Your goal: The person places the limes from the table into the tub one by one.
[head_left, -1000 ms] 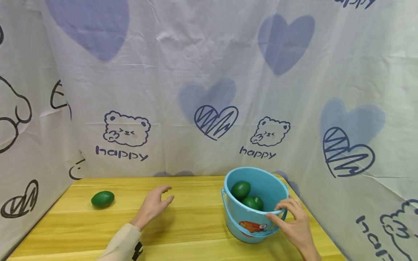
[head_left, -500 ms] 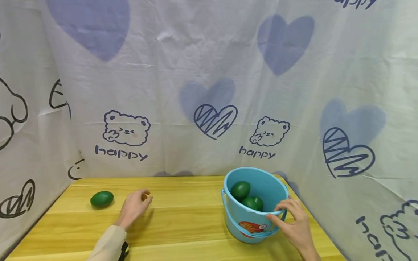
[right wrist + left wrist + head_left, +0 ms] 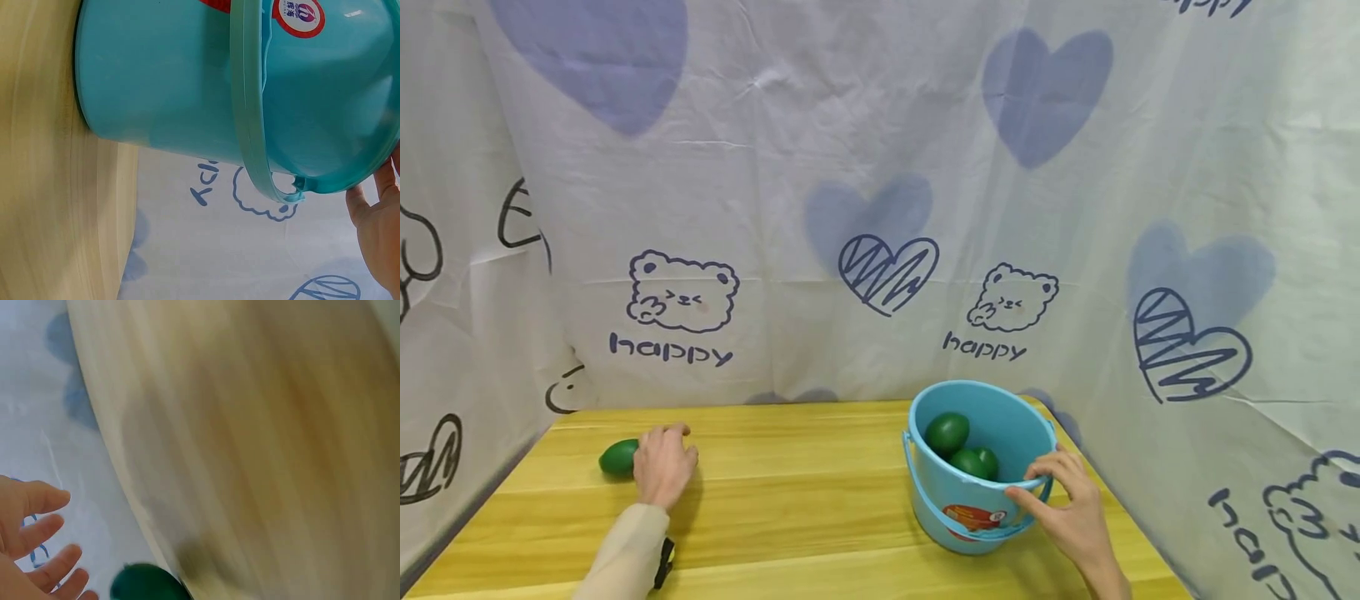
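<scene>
A dark green oval fruit [image 3: 619, 458], smooth and glossy, lies at the far left of the table; its right end is hidden by my left hand [image 3: 663, 465]. In the left wrist view the fingers [image 3: 53, 569] are spread and hold nothing, with the fruit [image 3: 149, 584] a little apart from them. At the right stands a light blue bucket [image 3: 951, 521], its handle hanging down in front. Several similar green fruits [image 3: 947, 433] lie inside it. My right hand [image 3: 1075, 508] pinches the bucket's near right rim between thumb and fingers.
The yellow wood-grain table [image 3: 805, 492] reaches back to a white cloth [image 3: 790, 333] printed with hearts and bears. The same cloth rises at both sides. A red label [image 3: 973, 517] is on the bucket's front.
My left hand has moved left across the table, from the middle to beside the lone fruit. My right hand keeps its hold on the bucket rim. The head view has shifted slightly.
</scene>
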A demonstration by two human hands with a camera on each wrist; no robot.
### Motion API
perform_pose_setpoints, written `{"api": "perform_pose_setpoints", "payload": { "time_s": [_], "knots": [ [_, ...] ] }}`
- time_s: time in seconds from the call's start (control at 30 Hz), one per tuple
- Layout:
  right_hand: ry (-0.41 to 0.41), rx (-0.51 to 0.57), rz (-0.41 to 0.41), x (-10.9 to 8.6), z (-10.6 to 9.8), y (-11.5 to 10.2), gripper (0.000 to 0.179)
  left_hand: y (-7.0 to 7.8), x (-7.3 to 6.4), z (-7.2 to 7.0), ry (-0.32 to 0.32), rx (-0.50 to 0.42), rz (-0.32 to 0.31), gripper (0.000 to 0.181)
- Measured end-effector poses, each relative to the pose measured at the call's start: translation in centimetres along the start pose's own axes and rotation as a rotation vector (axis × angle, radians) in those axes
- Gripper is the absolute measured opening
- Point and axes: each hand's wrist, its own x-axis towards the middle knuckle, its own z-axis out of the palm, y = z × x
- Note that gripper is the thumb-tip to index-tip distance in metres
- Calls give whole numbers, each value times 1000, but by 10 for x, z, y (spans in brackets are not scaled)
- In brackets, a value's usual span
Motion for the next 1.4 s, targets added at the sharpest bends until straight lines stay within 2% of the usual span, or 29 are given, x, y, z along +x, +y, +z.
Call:
{"api": "perform_pose_setpoints", "payload": {
  "time_s": [0.1, 0.2, 0.33, 0.43, 0.83, 1.03, 1.23, 1.4],
  "knots": [
    [1, -2, 2, 0, 0, 0, 35, -11, 3, -2, 18, 14, -26, 37],
    [3, -5, -3, 0, 1, -1, 35, -22, 7, -6, 10, 39, -82, 40],
    [9, -5, -13, 0, 2, -2, 35, -34, 10, -11, -57, 58, -156, 42],
    [11, -7, -16, 1, 2, -2, 35, -38, 12, -14, -112, 51, -176, 41],
    [7, -9, -8, 1, 2, -2, 34, -45, 11, -18, -192, 36, -210, 47],
    [16, -11, -16, 2, 2, -4, 35, -44, 13, -20, -238, 1, -206, 50],
    [0, -24, 24, 2, 1, -5, 32, -44, 15, -23, -304, -27, -194, 48],
    [-7, -29, 29, 1, 1, -4, 32, -45, 13, -23, -301, -51, -189, 47]
  ]
}}
